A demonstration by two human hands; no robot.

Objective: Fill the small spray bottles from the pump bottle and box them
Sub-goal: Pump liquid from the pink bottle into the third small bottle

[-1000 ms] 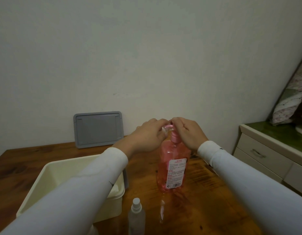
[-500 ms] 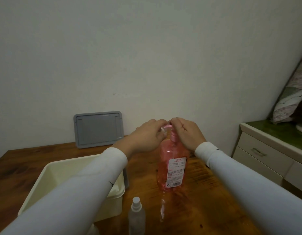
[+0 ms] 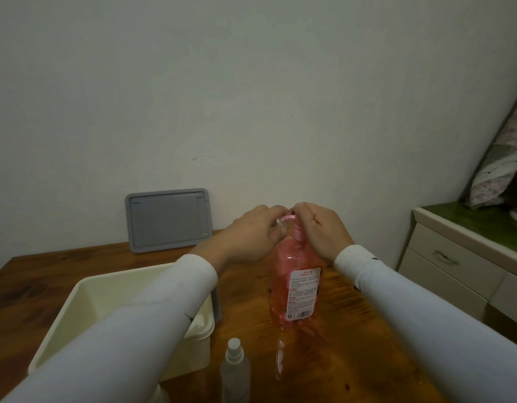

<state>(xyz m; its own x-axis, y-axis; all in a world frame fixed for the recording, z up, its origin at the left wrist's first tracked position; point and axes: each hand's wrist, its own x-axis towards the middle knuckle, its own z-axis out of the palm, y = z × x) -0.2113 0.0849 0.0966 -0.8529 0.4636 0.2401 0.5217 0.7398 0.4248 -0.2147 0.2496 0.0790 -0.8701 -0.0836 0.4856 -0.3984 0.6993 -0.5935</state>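
Observation:
A pink pump bottle (image 3: 298,283) with a white label stands upright on the wooden table (image 3: 338,353). My left hand (image 3: 248,237) holds a small clear spray bottle (image 3: 281,226) up at the pump's spout; only its top shows between my fingers. My right hand (image 3: 321,231) rests closed on the pink pump head (image 3: 290,219). A second small spray bottle (image 3: 235,370) with a white cap stands upright near the table's front. The cream box (image 3: 85,301) sits open at the left, partly under my left sleeve.
A grey lid (image 3: 168,219) leans against the wall behind the box. A white cabinet with drawers (image 3: 454,257) and a green top stands at the right, with a patterned pillow (image 3: 501,170) above it.
Both hands stay at the pump head with almost no shift; my right wrist has dropped slightly.

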